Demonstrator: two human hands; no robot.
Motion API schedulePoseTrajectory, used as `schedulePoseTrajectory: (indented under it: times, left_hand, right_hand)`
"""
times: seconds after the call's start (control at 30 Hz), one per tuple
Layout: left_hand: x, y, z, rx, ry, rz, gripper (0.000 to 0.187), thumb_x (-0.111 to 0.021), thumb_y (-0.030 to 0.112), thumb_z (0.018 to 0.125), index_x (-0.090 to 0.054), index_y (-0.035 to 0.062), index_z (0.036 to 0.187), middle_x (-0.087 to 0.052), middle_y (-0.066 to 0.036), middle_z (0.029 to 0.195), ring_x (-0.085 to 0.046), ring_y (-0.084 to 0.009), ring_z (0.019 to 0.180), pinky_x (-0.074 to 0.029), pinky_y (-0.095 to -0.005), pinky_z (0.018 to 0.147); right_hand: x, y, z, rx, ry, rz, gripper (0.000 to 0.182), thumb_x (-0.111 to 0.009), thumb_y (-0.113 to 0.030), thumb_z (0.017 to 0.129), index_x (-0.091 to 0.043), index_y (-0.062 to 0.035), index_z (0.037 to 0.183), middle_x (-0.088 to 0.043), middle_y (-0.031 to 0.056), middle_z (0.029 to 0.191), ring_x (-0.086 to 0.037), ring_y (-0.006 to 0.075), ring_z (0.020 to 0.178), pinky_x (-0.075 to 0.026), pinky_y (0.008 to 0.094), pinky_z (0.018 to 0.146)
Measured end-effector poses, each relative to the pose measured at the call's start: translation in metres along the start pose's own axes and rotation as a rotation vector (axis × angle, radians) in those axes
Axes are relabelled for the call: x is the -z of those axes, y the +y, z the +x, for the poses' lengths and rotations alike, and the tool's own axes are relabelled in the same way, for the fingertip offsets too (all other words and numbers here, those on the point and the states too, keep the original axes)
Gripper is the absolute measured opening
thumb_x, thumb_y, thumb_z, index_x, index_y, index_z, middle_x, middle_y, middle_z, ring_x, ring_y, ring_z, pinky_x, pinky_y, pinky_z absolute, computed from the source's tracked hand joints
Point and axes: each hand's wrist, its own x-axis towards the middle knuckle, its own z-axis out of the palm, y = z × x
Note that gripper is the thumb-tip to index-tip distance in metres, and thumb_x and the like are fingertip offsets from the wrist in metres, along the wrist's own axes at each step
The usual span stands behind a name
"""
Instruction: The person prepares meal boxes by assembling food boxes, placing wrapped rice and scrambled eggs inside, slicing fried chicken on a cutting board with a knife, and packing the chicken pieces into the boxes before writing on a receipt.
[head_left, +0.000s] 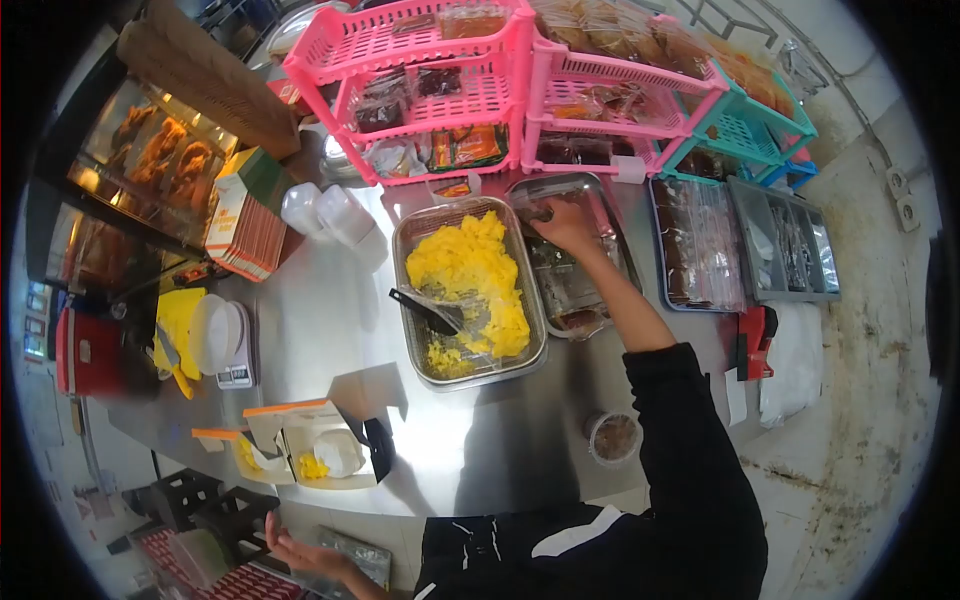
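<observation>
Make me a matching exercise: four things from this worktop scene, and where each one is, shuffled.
1. Right hand
2. Left hand
3. Black utensil
4. Round tub

A. In the tray of yellow food
B. Beside the black sleeve
C. At the clear plastic packets
D. Below the open boxes in the picture

Pairs: 1-C, 2-D, 3-A, 4-B

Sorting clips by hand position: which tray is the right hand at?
The metal tray between the yellow-food tray and the packet tray. The right hand is over it, while neither neighbouring tray has a hand at it.
</observation>
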Motion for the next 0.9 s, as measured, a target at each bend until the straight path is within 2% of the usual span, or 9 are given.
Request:
schedulePoseTrajectory:
  times: [0.17,0.27,0.33,0.43,0.53,0.63,0.73,0.83,0.9]
  left_hand:
    - [-0.041,0.048,-0.018,-0.092,-0.243,-0.282,0.023,-0.035,0.009,0.090,-0.052,-0.0035,0.098,-0.055,-0.016,0.105,-0.052,-0.0245,0.098,-0.039,-0.0355,0.089]
    - [-0.053,0.070,-0.034,0.120,-0.641,-0.609,0.018,-0.040,0.001,0.088,-0.054,-0.0021,0.097,-0.056,-0.015,0.106,-0.053,-0.0246,0.101,-0.038,-0.0365,0.092]
    - [-0.059,0.097,-0.034,0.474,-0.859,-0.830,0.028,-0.053,0.002,0.083,-0.053,-0.0010,0.110,-0.055,-0.014,0.113,-0.050,-0.0240,0.109,-0.036,-0.0346,0.096]
    - [-0.063,0.089,-0.032,0.873,-1.053,-1.219,0.046,-0.064,0.006,0.078,-0.048,0.0007,0.121,-0.053,-0.010,0.120,-0.047,-0.0197,0.115,-0.036,-0.0309,0.097]
    - [-0.040,0.030,-0.019,0.649,-1.318,-1.047,0.042,-0.065,0.009,0.078,-0.052,0.0011,0.117,-0.059,-0.009,0.110,-0.054,-0.0155,0.103,-0.042,-0.0278,0.088]
    - [-0.014,-0.048,0.000,0.706,-0.956,-0.668,0.027,-0.064,0.010,0.080,-0.059,0.0003,0.104,-0.065,-0.005,0.084,-0.060,-0.0121,0.072,-0.047,-0.0246,0.069]
    - [0.002,-0.097,0.049,0.651,-0.480,-0.558,0.023,-0.061,0.005,0.081,-0.058,-0.0010,0.103,-0.062,-0.010,0.097,-0.058,-0.0146,0.088,-0.046,-0.0270,0.077]
    - [-0.023,-0.152,0.110,0.274,-0.418,-0.609,0.022,-0.057,0.002,0.082,-0.057,-0.0025,0.104,-0.061,-0.011,0.100,-0.057,-0.0177,0.091,-0.044,-0.0294,0.086]
    - [-0.049,-0.170,0.147,0.151,-0.544,-0.470,0.021,-0.056,0.002,0.082,-0.059,-0.0004,0.102,-0.059,-0.012,0.104,-0.054,-0.0188,0.097,-0.043,-0.0313,0.087]
  right_hand:
    - [0.008,-0.010,0.002,0.076,0.224,0.017,0.025,-0.062,-0.024,0.073,-0.065,-0.0059,0.090,-0.063,0.0172,0.087,-0.061,0.0334,0.080,-0.047,0.0394,0.071]
    - [0.081,-0.090,-0.051,0.248,0.226,0.354,0.015,-0.061,-0.015,0.076,-0.066,-0.0028,0.084,-0.065,0.0129,0.078,-0.064,0.0232,0.071,-0.047,0.0316,0.066]
    - [0.111,-0.144,-0.112,0.330,-0.004,0.510,0.012,-0.061,-0.011,0.078,-0.065,-0.0005,0.082,-0.065,0.0087,0.072,-0.060,0.0140,0.067,-0.046,0.0267,0.064]
    - [0.121,-0.209,-0.213,0.292,-0.804,0.679,0.010,-0.062,-0.009,0.078,-0.065,0.0005,0.081,-0.064,0.0058,0.078,-0.058,0.0097,0.075,-0.045,0.0250,0.071]
    - [0.068,-0.251,-0.292,0.236,-1.117,0.789,0.018,-0.061,-0.010,0.078,-0.060,0.0003,0.092,-0.059,0.0047,0.075,-0.057,0.0131,0.068,-0.044,0.0276,0.061]
    - [0.011,-0.307,-0.318,0.138,-0.961,0.831,0.034,-0.057,-0.009,0.080,-0.045,-0.0010,0.111,-0.052,0.0063,0.078,-0.054,0.0162,0.071,-0.043,0.0324,0.062]
    - [-0.069,-0.346,-0.328,0.351,-0.906,0.399,0.041,-0.055,-0.006,0.076,-0.036,-0.0019,0.112,-0.050,0.0187,0.096,-0.054,0.0278,0.088,-0.044,0.0393,0.073]
    - [-0.145,-0.363,-0.347,0.584,-0.517,-0.094,0.045,-0.058,-0.015,0.075,-0.040,0.0004,0.113,-0.040,0.0266,0.121,-0.046,0.0379,0.110,-0.043,0.0446,0.086]
    - [-0.124,-0.376,-0.346,0.614,-0.600,-0.047,0.054,-0.058,-0.024,0.079,-0.039,0.0015,0.121,-0.038,0.0251,0.127,-0.040,0.0376,0.118,-0.039,0.0446,0.092]
